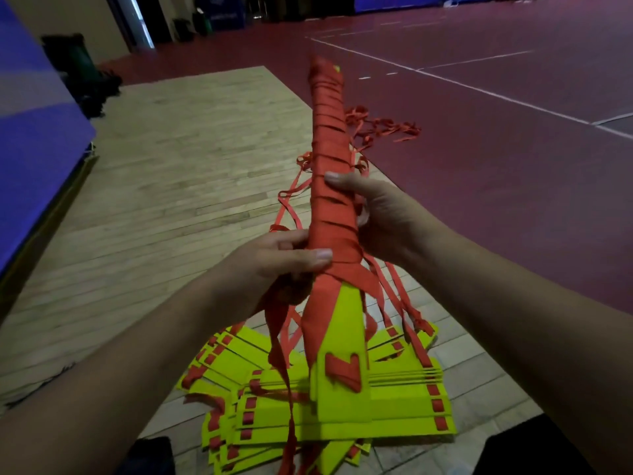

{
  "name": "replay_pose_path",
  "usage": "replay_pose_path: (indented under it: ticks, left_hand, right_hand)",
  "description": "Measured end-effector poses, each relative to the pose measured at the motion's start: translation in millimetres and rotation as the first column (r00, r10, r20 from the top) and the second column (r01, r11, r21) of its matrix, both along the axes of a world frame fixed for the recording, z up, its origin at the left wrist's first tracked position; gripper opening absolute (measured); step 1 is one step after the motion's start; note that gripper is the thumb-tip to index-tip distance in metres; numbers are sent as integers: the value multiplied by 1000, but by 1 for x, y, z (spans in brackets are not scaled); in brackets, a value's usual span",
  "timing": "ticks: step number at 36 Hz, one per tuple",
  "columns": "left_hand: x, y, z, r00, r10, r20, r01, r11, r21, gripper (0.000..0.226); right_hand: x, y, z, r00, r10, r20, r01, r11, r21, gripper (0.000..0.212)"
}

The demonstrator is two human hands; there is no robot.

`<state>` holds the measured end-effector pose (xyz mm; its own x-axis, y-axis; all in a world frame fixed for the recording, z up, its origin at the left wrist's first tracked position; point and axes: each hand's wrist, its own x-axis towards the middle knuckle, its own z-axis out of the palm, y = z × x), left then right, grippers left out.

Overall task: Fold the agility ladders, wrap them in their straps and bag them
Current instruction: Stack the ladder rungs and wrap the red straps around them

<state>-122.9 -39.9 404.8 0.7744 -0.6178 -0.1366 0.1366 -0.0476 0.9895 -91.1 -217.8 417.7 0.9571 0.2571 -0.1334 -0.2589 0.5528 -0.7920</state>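
Where the dark red court floor (513, 149) fills the right and far side, white lines cross it. A strip of pale wooden flooring (188, 166) runs up the middle, bordered on the left by a blue mat (30, 108). On the wood, directly below the hands, lies a fanned pile of yellow rungs (394, 416) threaded with red webbing. Above that pile a wrapped ladder bundle (329, 145) is held in the air, pointing away from the person. Red strap is wound round it from the far tip down to the nearer grip (the near end is bare yellow). The right hand (387, 217) grips the bundle at mid-length, thumb laid across the top. The left hand (274, 265) grips it lower down, thumb over the last winding, fingers curled underneath. Loose straps (383, 126) trail on the floor beyond, and more hang from the bundle.
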Motion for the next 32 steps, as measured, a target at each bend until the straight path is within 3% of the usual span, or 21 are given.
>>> replay_pose_path:
  ticks: [2,6,8,11,14,16,18,19,21,23,26,29,32]
  left_hand:
    - [-5,-3,-1,998,-15,-55,12,999,-46,49]
    - [-9,-8,-3,990,-85,-116,85,996,-6,31]
    - [-6,-7,-1,990,-88,-110,98,991,89,29]
    - [-3,-3,-1,995,-93,25,76,918,390,34]
    - [-6,-9,-6,993,-53,110,-17,832,554,48]
    - [-9,-17,-10,967,-74,245,-105,759,642,62]
    - [-11,-20,-16,879,-145,454,-266,641,719,53]
    - [-12,-21,-16,845,-144,515,-325,627,708,44]
    - [-8,-17,-13,861,-80,502,-313,695,647,29]
    - [-4,-11,-5,937,14,348,-203,832,515,33]
    - [-3,0,2,999,28,-46,-21,991,133,44]
    - [-10,3,5,967,-202,-158,186,976,-109,54]
    - [-14,0,4,950,-247,-189,239,969,-65,44]
  right_hand:
    - [-2,4,0,996,80,-42,-78,996,39,9]
    - [-2,10,0,986,134,-101,-108,967,229,13]
    - [-2,10,0,989,128,-78,-119,986,115,15]
    - [1,10,-6,1000,11,-4,-12,986,-164,12]
    - [3,12,-16,984,-140,109,175,872,-457,10]
    - [5,17,-17,970,-212,123,245,830,-501,25]
    - [4,23,-12,967,-240,89,254,861,-441,31]
    - [3,24,-7,972,-230,53,232,889,-395,28]
    - [2,22,0,984,-180,3,176,958,-226,19]
    - [-1,13,6,995,-97,29,97,995,-17,16]
    - [-2,2,9,996,13,85,-25,991,133,23]
    - [-5,8,5,995,88,56,-96,984,152,37]
    - [-10,22,3,977,208,45,-213,960,184,34]
